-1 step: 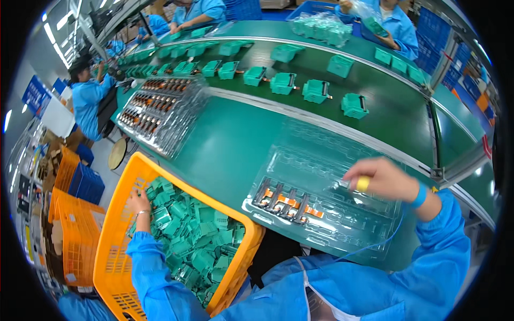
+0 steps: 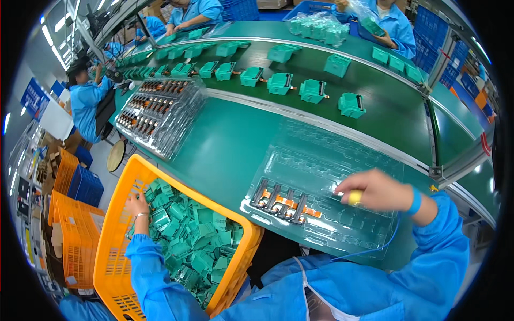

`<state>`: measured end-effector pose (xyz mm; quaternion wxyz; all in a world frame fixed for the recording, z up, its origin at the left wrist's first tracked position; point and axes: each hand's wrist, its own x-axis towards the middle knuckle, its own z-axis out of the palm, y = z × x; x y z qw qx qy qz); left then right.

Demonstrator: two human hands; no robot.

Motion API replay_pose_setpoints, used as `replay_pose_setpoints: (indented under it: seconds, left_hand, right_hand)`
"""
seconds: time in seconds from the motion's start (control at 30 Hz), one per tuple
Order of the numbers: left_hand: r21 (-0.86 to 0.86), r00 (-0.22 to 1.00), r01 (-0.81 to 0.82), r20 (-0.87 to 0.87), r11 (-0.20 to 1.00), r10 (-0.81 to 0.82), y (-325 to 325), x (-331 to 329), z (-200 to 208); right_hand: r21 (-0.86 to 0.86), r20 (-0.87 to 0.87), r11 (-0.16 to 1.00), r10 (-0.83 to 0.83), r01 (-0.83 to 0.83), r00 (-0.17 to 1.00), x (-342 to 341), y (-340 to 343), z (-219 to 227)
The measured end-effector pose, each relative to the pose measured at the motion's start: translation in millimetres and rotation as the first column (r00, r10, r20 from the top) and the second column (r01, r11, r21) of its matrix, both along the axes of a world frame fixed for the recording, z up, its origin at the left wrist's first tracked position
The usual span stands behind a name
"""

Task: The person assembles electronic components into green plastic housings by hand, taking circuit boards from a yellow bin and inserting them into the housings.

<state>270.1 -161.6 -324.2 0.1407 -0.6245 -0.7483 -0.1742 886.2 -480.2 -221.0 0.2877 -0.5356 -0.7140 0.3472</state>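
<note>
My left hand [image 2: 137, 205] reaches into a large yellow basket [image 2: 113, 235] at the left, its fingers apart against the green plastic housings [image 2: 198, 227] heaped inside. Nothing shows in its grasp. My right hand [image 2: 372, 191] hovers, blurred by motion, above the right part of a clear plastic tray [image 2: 345, 235]. It wears a yellow finger cover [image 2: 355, 197] and a blue wrist strap [image 2: 416, 200]; whether its bent fingers hold anything cannot be made out. Several black parts with orange flex strips [image 2: 288, 203] lie at the near left of that tray.
Behind the tray runs a green conveyor [image 2: 396, 125] carrying rows of green housings [image 2: 352, 105]. A stack of filled clear trays [image 2: 155, 115] stands at the table's far left. A blue cord [image 2: 393, 234] trails from my right wrist. Co-workers [image 2: 88, 99] sit around the line.
My right hand has moved slightly toward me and to the left over the tray. My left hand stays at the same spot in the basket.
</note>
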Motion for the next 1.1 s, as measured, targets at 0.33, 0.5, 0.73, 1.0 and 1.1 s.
replay_pose_setpoints:
  seconds: [0.33, 0.5, 0.73, 1.0, 1.1]
  left_hand:
    - [-0.158, 0.994, 0.057, 0.106, 0.986, -0.04, -40, 14, 25]
    - [-0.246, 0.997, 0.01, -0.066, 0.969, -0.027, -48, 23, 41]
    - [-0.51, 0.945, -0.266, -0.306, 0.818, 0.116, -42, 38, 53]
    - [-0.371, 0.965, -0.243, 0.006, 0.896, 0.264, -55, 22, 50]
    - [-0.064, 0.984, -0.168, 0.053, 0.984, 0.171, -85, 30, 67]
  right_hand:
    - [0.005, 0.325, 0.997, 0.065, -0.071, 0.944, -83, 5, -34]
    - [-0.038, 0.309, 0.999, 0.025, -0.014, 0.951, -92, 5, -29]
    - [-0.101, 0.146, 0.994, -0.03, 0.045, 0.989, -89, 13, -24]
    - [-0.129, 0.063, 0.977, -0.163, 0.17, 0.985, -77, 6, -29]
    - [-0.195, -0.103, 0.947, -0.278, 0.255, 0.955, -65, -6, -24]
